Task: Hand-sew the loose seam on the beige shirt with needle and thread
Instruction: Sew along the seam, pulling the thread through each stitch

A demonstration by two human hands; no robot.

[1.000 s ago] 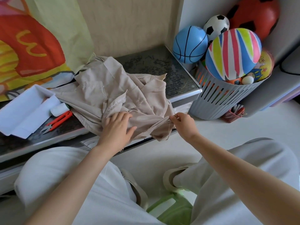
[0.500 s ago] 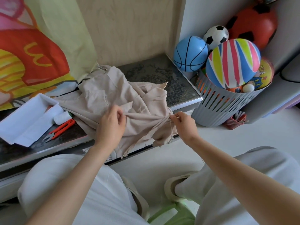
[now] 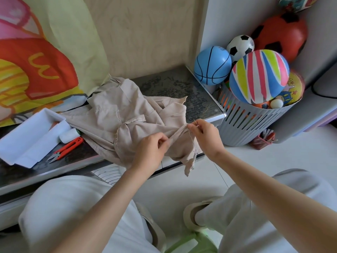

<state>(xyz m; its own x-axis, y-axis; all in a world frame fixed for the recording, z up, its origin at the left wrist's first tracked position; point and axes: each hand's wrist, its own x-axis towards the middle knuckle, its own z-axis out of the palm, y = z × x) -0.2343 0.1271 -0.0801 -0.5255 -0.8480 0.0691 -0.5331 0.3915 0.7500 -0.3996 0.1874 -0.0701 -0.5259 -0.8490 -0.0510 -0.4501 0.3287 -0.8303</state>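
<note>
Moved left hand (image 3: 151, 150) right along shirt (image 3: 127, 114), fingers pinching fold taut. Right hand (image 3: 206, 136) fingers clamped on needle (image 3: 195, 122). Probably ready to stitch.

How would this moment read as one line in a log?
left hand: grips beige shirt | right hand: pinches needle | scissors: on table

1. A white tray (image 3: 27, 143) lies at the table's (image 3: 182, 88) left end, with orange snips (image 3: 68, 147) just beside it.
2. A grey slotted basket (image 3: 255, 125) stands right of the table and holds a striped ball (image 3: 259, 76).
3. A blue basketball (image 3: 212, 65), a black-and-white ball (image 3: 240, 45) and a red ball (image 3: 280, 35) crowd its far side.
</note>
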